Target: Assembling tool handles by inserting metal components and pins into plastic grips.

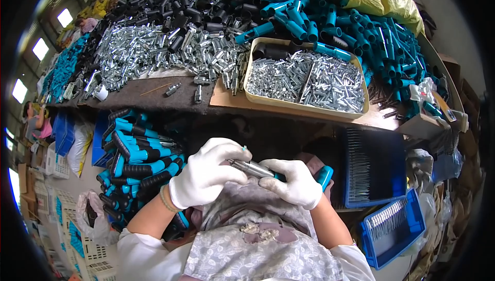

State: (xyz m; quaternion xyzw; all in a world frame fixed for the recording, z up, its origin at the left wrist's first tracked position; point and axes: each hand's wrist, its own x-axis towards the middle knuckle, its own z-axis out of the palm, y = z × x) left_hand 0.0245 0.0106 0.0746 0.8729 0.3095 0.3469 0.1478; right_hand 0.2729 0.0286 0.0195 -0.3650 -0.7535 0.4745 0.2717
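Note:
White gloves cover both my hands, which meet in front of my apron. Between them lies a silvery metal cylinder (pixel 251 168) with a stepped shape, part of a tool whose exact kind I cannot make out. My left hand (pixel 206 172) is closed, its fingers round the cylinder's left end. On the other end my right hand (pixel 293 180) grips with thumb and fingers. A teal handle (pixel 324 177) sticks out beyond the right hand; the glove hides whether it joins the cylinder. A little teal shows under the right fingertips.
Ahead, a bench holds piles of metal fittings (pixel 139 49), black sleeves (pixel 180 10) and teal tubes (pixel 381 43). A divided tray (pixel 304 106) of small metal pins sits at its edge. Teal-and-black tools (pixel 139 152) are heaped left. Blue bins (pixel 381 162) stand right. Other people are farther off.

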